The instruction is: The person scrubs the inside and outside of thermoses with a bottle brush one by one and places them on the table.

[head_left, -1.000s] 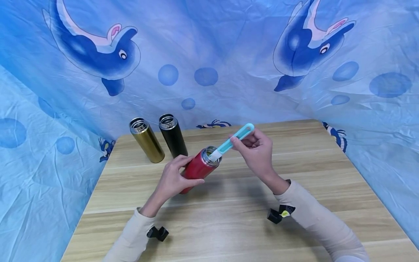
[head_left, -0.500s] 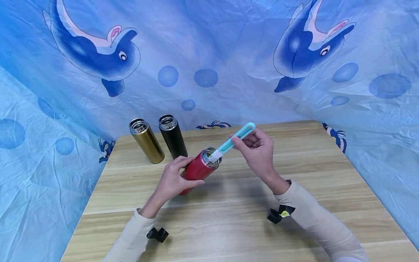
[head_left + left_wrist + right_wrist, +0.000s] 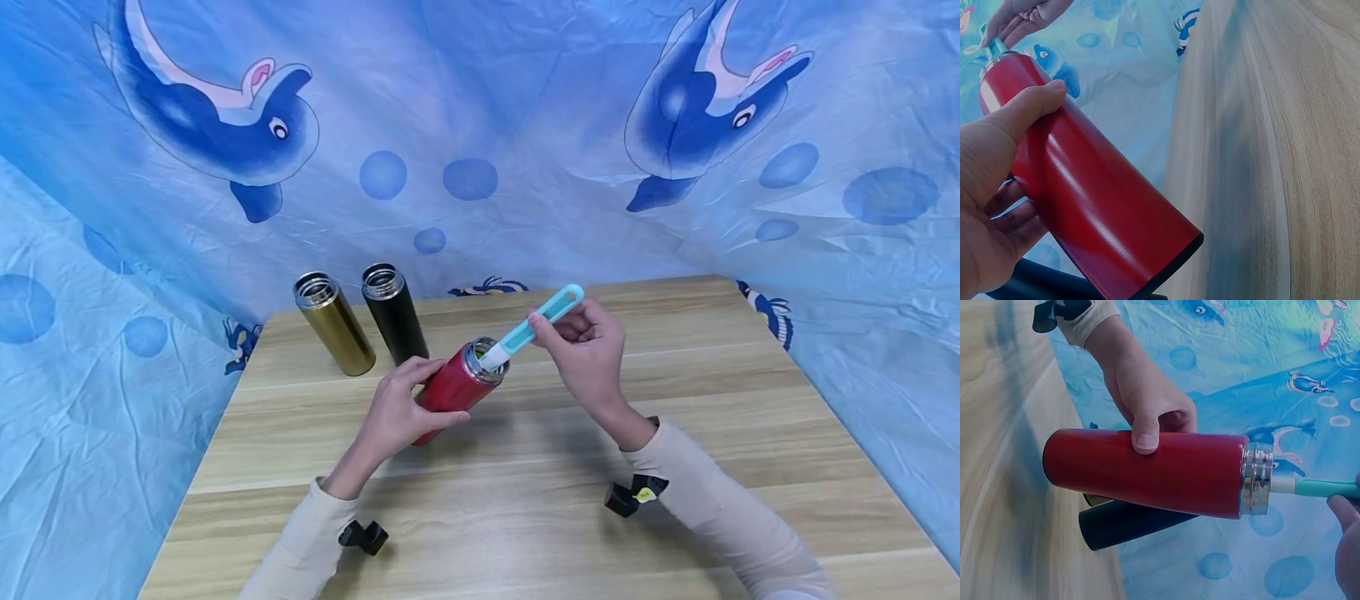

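In the head view a red thermos bottle (image 3: pixel 453 383) tilts to the right above the table, its steel-rimmed mouth uncapped. My left hand (image 3: pixel 393 408) grips its body; the left wrist view shows the thumb lying across the red bottle (image 3: pixel 1097 187). A bottle brush (image 3: pixel 513 340) with a teal slotted handle and white neck enters the mouth at a slant. My right hand (image 3: pixel 588 354) pinches that handle between thumb and fingers. Inside the bottle the brush head is mostly hidden, with a bit of yellow-green showing at the opening.
Behind my left hand a gold thermos (image 3: pixel 339 329) and a black thermos (image 3: pixel 397 321) stand uncapped on the wooden table (image 3: pixel 525 517). A blue dolphin-print cloth (image 3: pixel 480 100) hangs around the back and sides.
My right hand and the brush have dipped very slightly, and the right forearm has shifted a little left. The left hand and red bottle stay nearly still.
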Available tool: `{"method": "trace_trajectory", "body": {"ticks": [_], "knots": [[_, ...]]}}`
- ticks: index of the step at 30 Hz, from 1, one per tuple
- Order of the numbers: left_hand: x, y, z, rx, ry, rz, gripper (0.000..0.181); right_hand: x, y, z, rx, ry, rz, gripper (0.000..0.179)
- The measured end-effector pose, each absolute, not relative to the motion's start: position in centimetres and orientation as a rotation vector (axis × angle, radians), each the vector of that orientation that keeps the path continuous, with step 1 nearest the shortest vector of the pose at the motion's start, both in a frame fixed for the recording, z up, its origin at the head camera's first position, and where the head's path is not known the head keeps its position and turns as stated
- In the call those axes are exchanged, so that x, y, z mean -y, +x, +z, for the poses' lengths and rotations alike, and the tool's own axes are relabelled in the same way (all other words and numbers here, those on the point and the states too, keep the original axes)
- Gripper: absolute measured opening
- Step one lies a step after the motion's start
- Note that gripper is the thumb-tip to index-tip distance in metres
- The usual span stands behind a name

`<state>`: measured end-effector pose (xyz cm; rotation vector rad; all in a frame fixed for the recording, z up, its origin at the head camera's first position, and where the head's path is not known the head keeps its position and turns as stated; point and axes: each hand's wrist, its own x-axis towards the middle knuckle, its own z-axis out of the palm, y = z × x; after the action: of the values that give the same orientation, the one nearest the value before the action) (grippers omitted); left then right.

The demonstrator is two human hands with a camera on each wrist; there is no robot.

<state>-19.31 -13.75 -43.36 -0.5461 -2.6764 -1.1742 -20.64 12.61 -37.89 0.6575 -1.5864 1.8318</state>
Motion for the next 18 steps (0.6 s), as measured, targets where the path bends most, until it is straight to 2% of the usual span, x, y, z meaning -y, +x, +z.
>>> {"method": "trace_trajectory", "body": {"ticks": [18], "knots": [[13.59, -19.21, -43.22, 2.667, -0.547, -1.166, 0.07, -11.92, -20.63, -38.87, 1.604, 0.72, 1.865, 0.014]]}}
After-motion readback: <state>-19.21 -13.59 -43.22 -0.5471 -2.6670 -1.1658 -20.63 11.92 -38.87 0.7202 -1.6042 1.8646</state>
